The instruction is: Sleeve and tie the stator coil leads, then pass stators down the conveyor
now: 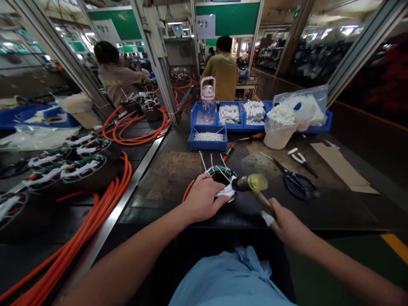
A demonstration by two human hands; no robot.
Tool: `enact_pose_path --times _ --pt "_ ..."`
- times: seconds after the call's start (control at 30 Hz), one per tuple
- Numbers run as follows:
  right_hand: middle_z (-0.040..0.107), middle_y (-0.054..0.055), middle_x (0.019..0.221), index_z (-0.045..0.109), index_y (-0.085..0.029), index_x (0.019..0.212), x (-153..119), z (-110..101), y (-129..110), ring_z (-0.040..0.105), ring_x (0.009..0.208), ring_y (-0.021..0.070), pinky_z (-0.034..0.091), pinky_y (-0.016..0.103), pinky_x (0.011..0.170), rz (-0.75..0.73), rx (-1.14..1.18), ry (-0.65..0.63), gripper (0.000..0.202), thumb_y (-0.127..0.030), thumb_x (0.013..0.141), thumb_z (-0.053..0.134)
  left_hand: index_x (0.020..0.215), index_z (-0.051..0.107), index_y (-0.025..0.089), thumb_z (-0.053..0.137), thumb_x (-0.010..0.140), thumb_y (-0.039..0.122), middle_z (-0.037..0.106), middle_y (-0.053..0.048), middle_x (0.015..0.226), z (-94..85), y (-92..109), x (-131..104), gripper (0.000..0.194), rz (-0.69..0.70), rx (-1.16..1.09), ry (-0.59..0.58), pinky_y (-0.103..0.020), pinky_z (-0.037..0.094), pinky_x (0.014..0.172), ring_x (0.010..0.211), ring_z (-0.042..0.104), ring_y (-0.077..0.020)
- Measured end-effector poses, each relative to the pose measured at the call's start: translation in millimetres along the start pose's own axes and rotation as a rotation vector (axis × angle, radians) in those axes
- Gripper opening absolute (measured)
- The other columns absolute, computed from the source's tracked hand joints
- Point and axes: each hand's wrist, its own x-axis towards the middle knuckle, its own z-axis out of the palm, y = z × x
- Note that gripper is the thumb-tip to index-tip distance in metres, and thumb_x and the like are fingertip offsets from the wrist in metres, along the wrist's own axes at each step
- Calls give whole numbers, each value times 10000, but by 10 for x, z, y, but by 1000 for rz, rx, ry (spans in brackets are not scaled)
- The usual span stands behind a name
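Observation:
On the bench before me sits a motor stator [234, 196], a dark ring with green and white windings and several white ties sticking up. My left hand [204, 199] grips its near left side, fingers over the rim and thumb by the white wrapped winding. My right hand [287, 223] is closed round the handle of a mallet [257, 182] with a yellowish translucent face. The mallet's dark other end is at the stator's right edge; whether it touches, I cannot tell. My left hand partly hides the stator.
Right of the stator lie blue-handled scissors [296, 185], white-handled cutters [301, 158] and cardboard [342, 165]. Behind stand blue bins [208, 144] of white parts and a full white tub [279, 136]. Orange cables [105, 212] and more stators [92, 172] are leftward. Two people [223, 63] sit ahead.

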Motion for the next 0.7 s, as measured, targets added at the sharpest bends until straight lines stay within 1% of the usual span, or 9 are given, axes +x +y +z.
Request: enact_pose_path --times 0.1,0.17,0.27,0.37,0.43,0.47,0.5,0.6,0.7 --pt "549 40 786 428 -215 864 69 -193 -25 529 734 199 419 277 645 -89 140 -67 148 -360 830 435 957 623 220 459 854 379 636 -19 819 19 -16 -3 251 1 6 23 -373 316 931 809 547 -167" --pt "533 26 753 427 -219 904 58 -288 -31 511 669 180 410 258 590 -81 230 24 201 -413 851 424 956 624 217 453 854 384 624 -22 795 31 -34 -1 259 6 21 32 -371 326 921 794 545 -166" --pt "536 36 737 431 -199 956 69 -258 -1 506 644 182 399 267 599 -55 154 110 174 -312 823 426 965 626 211 452 853 399 622 -28 788 28 -47 10 280 9 29 34 -377 335 923 786 549 -167" --pt "564 50 779 465 -183 923 180 -235 58 529 715 195 398 277 661 -82 10 -47 157 -218 770 449 1015 616 224 459 854 383 641 -28 829 -8 -9 15 275 1 13 -8 -401 321 961 827 562 -173" --pt "585 48 859 485 -188 939 286 -307 132 544 785 191 413 263 687 -127 54 -142 148 -260 817 444 1085 584 245 473 851 337 652 -26 946 -29 35 6 275 -19 -16 -20 -429 277 1016 930 560 -184" --pt "592 43 909 494 -194 961 340 -353 185 550 822 185 420 252 698 -137 50 -141 160 -283 841 437 1126 559 255 483 845 311 646 -21 1013 -31 55 -3 296 -34 -39 -13 -441 245 1046 982 551 -185" --pt "596 41 946 500 -196 986 393 -391 249 554 848 183 425 247 708 -118 1 -98 174 -284 854 431 1159 534 262 498 835 289 636 -16 1064 -25 70 -12 327 -53 -66 2 -448 215 1070 1016 543 -184" --pt "601 85 978 497 -164 1088 575 -407 467 566 860 211 423 288 734 55 -279 157 281 -161 819 414 1177 507 260 552 787 253 631 -13 1088 27 84 -31 392 -142 -132 69 -468 185 1097 1023 551 -190" --pt "598 114 964 542 -139 1031 856 -395 615 566 860 239 414 318 749 129 -399 294 308 -89 738 464 1172 474 244 569 757 229 651 -15 1013 75 82 -27 426 -207 -181 121 -498 192 1092 1024 554 -212"
